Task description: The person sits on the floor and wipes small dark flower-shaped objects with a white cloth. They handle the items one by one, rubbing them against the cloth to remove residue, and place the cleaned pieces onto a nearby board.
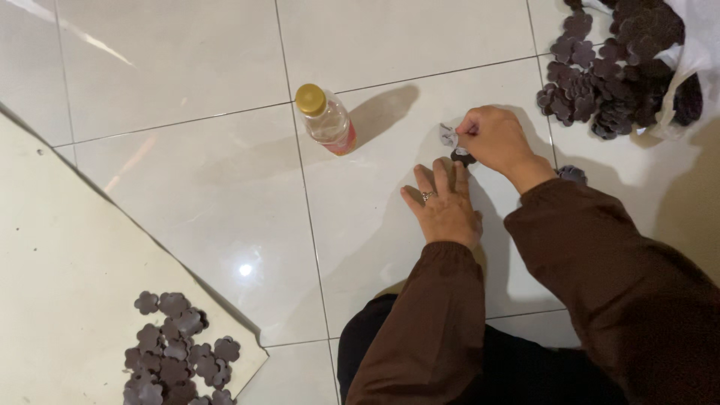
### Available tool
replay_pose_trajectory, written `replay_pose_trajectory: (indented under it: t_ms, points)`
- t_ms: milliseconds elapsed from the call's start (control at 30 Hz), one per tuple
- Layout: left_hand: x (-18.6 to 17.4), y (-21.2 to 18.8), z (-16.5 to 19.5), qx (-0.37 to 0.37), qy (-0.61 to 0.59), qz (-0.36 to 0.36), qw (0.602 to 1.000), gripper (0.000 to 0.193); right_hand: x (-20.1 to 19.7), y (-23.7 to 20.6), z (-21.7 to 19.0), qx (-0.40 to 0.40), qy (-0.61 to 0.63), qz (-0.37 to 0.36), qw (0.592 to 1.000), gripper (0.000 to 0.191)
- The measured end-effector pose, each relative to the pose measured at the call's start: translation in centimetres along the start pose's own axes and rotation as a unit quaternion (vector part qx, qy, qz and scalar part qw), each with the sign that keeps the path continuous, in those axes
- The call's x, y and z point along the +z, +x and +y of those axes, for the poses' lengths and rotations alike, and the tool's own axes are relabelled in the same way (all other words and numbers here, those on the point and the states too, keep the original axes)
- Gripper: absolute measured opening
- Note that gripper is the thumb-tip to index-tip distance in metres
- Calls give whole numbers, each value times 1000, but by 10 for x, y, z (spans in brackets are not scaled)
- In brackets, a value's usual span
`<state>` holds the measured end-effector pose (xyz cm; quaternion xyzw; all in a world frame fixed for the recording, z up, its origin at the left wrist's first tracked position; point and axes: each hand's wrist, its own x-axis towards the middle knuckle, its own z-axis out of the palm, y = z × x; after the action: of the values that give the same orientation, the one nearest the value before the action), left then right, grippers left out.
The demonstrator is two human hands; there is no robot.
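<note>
My left hand point(444, 202) lies flat on the white tiled floor, fingers together, a ring on one finger; its fingertips press on a dark flower-shaped piece point(463, 157). My right hand point(495, 139) is just beyond it, fingers pinched on a small pale scrap point(448, 135) at the edge of that piece. Both arms wear dark brown sleeves.
A small clear bottle with a gold cap point(325, 118) lies on the floor to the left of my hands. A heap of dark flower-shaped pieces point(600, 82) spills from a white bag point(694, 52) at top right. More pieces point(180, 352) lie on a cream sheet point(67, 285) at lower left.
</note>
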<state>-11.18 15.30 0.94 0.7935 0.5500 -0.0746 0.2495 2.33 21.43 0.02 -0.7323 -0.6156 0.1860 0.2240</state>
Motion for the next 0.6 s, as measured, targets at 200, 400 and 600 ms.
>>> replay_pose_trajectory:
  t_ms: [200, 400, 600]
  points:
    - [1, -1, -1, 3, 20, 56, 998, 89, 11, -43, 20, -32, 33, 125, 991, 5]
    - [5, 2, 0, -1, -23, 19, 1000, 93, 12, -38, 34, 11, 137, 121, 983, 8]
    - [5, -2, -1, 8, -8, 55, 998, 90, 24, -41, 26, -4, 34, 116, 993, 5]
